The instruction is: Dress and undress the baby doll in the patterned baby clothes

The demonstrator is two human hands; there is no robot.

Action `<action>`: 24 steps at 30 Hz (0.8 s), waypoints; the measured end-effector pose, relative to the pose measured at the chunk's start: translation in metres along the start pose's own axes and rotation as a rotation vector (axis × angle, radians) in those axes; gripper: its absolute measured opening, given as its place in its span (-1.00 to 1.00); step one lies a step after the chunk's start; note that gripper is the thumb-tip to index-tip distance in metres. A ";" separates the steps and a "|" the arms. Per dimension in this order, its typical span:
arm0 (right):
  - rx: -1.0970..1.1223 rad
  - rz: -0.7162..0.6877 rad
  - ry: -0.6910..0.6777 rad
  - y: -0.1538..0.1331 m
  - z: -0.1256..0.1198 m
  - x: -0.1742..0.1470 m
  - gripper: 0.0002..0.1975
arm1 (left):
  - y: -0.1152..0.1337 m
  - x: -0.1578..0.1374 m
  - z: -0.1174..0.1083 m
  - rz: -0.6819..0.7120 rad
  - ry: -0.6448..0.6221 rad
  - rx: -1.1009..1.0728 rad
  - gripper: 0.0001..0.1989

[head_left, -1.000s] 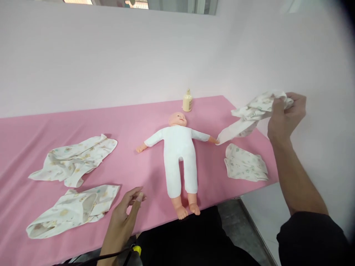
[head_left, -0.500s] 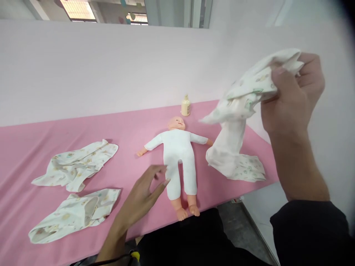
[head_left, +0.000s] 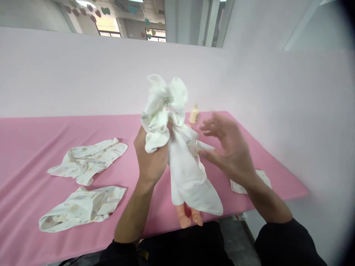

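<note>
My left hand (head_left: 152,159) is closed round a bunched white baby garment (head_left: 185,162) with small green prints, held up over the doll. Its loose part hangs down to the right. My right hand (head_left: 227,144), blurred by motion, is held apart from the cloth, fingers spread, with nothing in it. Beneath the garment lies the baby doll (head_left: 176,192) in a white suit. Its feet and part of one sleeve show; its head is mostly hidden.
On the pink-covered table (head_left: 111,125), two printed baby garments lie at the left, an upper one (head_left: 88,159) and a lower one (head_left: 83,208). A cream pump bottle (head_left: 194,114) stands near the wall. Folded white cloth (head_left: 251,181) lies at the right, partly behind my right forearm.
The garment has passed from my right hand to my left, moving from the right to above the doll. My right hand has let go and come down leftward. The view has shifted slightly.
</note>
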State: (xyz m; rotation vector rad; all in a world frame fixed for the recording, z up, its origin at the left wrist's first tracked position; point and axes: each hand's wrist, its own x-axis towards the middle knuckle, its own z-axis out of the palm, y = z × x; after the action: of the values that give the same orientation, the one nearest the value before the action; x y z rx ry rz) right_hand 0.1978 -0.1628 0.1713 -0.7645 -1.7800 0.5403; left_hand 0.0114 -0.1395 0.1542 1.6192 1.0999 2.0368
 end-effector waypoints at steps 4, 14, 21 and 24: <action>-0.214 0.074 -0.186 0.015 0.021 -0.011 -0.57 | 0.003 0.001 -0.001 -0.137 0.050 0.010 -0.74; -0.175 0.251 0.003 0.028 0.014 0.006 -0.66 | -0.019 0.019 -0.024 -0.158 -0.045 0.090 -0.78; -0.056 0.281 0.268 0.040 -0.010 0.038 -0.70 | -0.031 0.037 -0.050 -0.246 -0.126 0.082 -0.68; -0.229 0.248 0.217 0.050 -0.002 0.044 -0.68 | -0.029 0.036 -0.052 -0.230 -0.085 0.105 -0.65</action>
State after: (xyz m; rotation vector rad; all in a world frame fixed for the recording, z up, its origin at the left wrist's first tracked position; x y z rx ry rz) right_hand 0.2020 -0.0961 0.1664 -1.1684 -1.5709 0.4009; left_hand -0.0545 -0.1160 0.1549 1.5324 1.3144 1.7755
